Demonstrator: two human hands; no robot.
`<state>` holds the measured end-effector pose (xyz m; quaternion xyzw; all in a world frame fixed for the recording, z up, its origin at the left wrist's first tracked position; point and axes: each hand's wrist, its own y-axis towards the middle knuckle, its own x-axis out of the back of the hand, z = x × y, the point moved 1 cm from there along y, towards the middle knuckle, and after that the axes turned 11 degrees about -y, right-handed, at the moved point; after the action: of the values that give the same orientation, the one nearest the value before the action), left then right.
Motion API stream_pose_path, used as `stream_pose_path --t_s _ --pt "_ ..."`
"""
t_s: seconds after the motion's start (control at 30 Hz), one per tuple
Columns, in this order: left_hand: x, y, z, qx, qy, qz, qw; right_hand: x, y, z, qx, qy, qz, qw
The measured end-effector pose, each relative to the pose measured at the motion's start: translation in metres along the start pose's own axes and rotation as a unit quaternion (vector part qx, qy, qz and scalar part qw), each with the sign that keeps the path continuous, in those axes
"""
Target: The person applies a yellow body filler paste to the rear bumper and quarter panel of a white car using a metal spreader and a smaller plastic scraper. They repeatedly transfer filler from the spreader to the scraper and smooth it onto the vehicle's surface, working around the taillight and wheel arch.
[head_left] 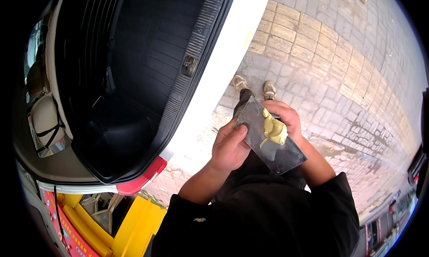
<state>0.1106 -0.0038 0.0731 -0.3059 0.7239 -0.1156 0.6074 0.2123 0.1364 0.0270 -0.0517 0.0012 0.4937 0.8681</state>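
Note:
A dark grey rectangular plate [259,131], smudged and tilted, lies in front of my body at chest height. My left hand [230,145] is closed on its left edge, thumb on top and fingers underneath. A lump of pale yellow putty [275,129] sits over the plate's right side, with a thin tail hanging toward the near side. At the plate's right edge, my right hand [286,118] is closed beside the putty. A thin grey edge shows between its fingers, like part of a flat scraper; the putty and fingers hide most of it.
To the left stands a white car with its black-lined boot [147,55] open and a white bumper [214,82] close by. A red tail light [143,176] and a yellow frame [138,225] are at lower left. Grey and yellow paving [321,38] extends on the right.

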Motion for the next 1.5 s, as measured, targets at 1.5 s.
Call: stream_pose_path --t_s 1.5 --pt "0.075 -0.136 -0.029 0.068 -0.142 -0.016 0.987 -0.111 -0.049 -0.004 0.077 0.145 0.042 0.985"
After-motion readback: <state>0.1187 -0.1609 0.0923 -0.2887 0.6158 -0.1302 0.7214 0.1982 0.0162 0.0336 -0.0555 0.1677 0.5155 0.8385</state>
